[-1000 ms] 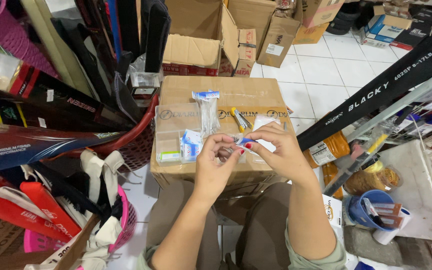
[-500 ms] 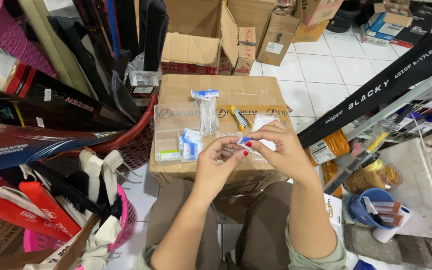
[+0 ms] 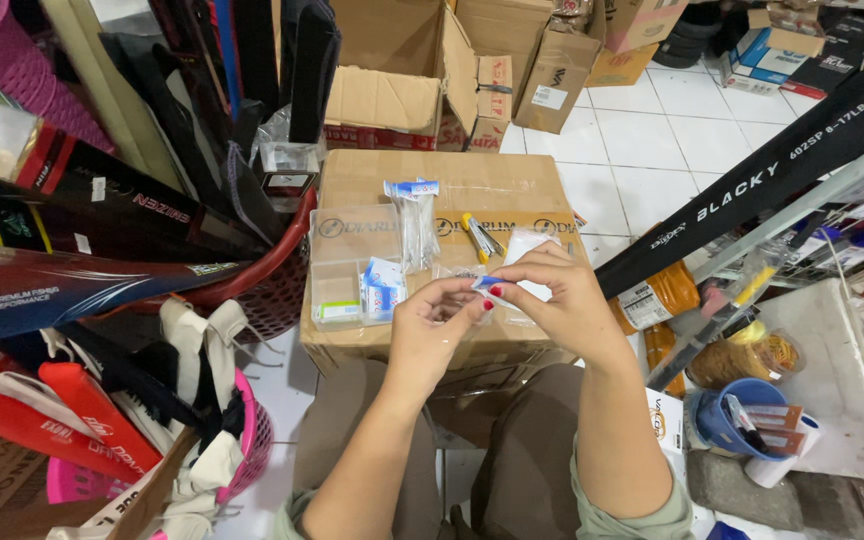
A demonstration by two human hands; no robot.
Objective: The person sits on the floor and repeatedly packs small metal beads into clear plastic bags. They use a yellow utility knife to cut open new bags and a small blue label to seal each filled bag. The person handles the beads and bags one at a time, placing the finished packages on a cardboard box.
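Both hands, left hand (image 3: 439, 318) and right hand (image 3: 552, 296), pinch a small clear plastic packet (image 3: 489, 287) above the brown cardboard box (image 3: 452, 185) (packing step); next needs steady fingertip control

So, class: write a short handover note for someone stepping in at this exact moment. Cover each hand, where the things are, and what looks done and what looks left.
Left hand: fingers pinch one end of a small clear packet.
Right hand: pinches the packet's other end.
Both hands are above the closed cardboard box.
On the box: a clear plastic tray, small blue-and-white packets, a bundle of clear bags, a yellow-capped marker.
Done: some packets lie beside the tray.
Left: the packet in hand is not yet set down.
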